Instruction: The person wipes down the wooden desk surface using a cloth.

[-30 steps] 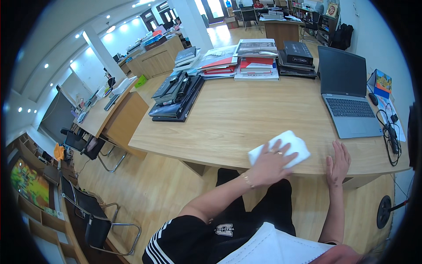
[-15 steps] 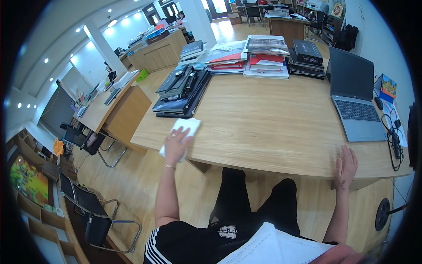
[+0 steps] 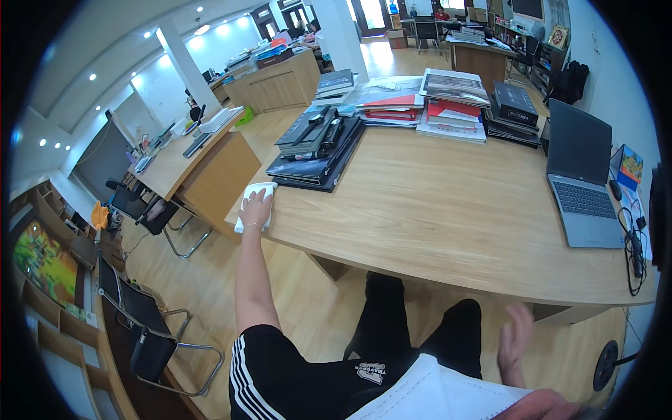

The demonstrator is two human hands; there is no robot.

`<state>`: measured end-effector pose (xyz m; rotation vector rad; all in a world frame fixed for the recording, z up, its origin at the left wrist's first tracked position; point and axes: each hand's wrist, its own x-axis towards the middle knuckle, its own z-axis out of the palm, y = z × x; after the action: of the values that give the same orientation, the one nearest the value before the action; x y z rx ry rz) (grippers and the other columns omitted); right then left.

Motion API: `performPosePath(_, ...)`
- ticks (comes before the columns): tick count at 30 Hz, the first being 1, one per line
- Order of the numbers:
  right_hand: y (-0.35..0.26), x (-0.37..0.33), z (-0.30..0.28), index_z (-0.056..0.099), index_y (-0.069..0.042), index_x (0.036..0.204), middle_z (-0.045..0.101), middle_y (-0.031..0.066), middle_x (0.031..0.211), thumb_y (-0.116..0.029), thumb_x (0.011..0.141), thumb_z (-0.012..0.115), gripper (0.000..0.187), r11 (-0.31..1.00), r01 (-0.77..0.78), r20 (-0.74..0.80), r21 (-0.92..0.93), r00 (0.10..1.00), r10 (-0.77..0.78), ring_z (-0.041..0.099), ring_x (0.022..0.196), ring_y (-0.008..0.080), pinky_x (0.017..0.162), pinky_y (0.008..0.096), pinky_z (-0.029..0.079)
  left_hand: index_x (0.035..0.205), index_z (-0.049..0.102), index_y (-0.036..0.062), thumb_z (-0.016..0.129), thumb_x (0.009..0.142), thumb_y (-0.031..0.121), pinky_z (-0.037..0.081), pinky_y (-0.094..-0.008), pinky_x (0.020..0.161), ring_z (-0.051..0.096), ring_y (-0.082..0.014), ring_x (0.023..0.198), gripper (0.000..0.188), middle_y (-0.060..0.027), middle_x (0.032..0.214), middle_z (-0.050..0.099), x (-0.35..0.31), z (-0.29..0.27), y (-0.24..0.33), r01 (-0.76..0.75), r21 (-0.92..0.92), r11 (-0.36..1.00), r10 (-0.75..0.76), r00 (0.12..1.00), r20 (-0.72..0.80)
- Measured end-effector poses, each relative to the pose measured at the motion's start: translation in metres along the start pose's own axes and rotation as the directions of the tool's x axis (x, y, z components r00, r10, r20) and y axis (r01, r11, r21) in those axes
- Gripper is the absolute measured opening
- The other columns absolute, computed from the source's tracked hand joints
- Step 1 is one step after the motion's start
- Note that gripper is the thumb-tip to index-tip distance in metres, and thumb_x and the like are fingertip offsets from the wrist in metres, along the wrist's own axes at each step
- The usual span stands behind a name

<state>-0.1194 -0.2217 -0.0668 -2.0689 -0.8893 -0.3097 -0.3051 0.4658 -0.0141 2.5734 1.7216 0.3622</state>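
Pressing white cloth (image 3: pixel 263 186) against desk (image 3: pixel 434 210), left hand (image 3: pixel 256 208) flat, palm hidden, right hand (image 3: pixel 516 337) blurred, unclenched, 2 hands apart

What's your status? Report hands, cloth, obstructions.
Left hand on white cloth, wooden desk's left corner. Right hand empty, off the desktop. Stack of black folders close beside the cloth.

Office with desks (image 3: pixel 420 203), laptop (image 3: pixel 586 203), chairs (image 3: pixel 155 343)

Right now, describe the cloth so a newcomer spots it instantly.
Find the big light-wood desk, then its left end. There, on the near side of the dark book pile, the cloth lies under the left hand. It is white; the neighbouring pile is mostly black.
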Motion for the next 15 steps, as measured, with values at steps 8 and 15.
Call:
performPosePath(8, 0.128, -0.227, 0.044, 0.06, 0.002, 0.112, 0.062, 0.0181, 0.103, -0.017, 0.088, 0.061, 0.031, 0.673, -0.739, 0.551, 0.026, 0.573, 0.607, 0.059, 0.099, 0.032, 0.091, 0.0376, 0.045, 0.144, 0.046, 0.0309, 0.042, 0.096, 0.052, 0.025, -0.0595, 0.111, 0.033, -0.0329, 0.142, 0.053, -0.004, 0.154, 0.039, 0.023, 0.002, 0.005, 0.084, 0.01, 0.996, -0.083, 0.996, -0.009)
performPosePath(15, 0.175, -0.252, 0.051, 0.062, 0.001, 0.109, 0.064, 0.0169, 0.099, -0.019, 0.087, 0.062, 0.03, 0.471, -0.877, 0.725, 0.09, 0.382, 0.573, 0.061, 0.093, 0.0312, 0.084, 0.0369, 0.047, 0.144, 0.047, 0.0296, 0.042, 0.096, 0.051, 0.025, -0.0603, 0.111, 0.034, -0.0322, 0.141, 0.053, -0.0043, 0.153, 0.04, 0.017, -0.004, 0.007, 0.104, 0.013, 0.994, -0.104, 0.994, -0.028)
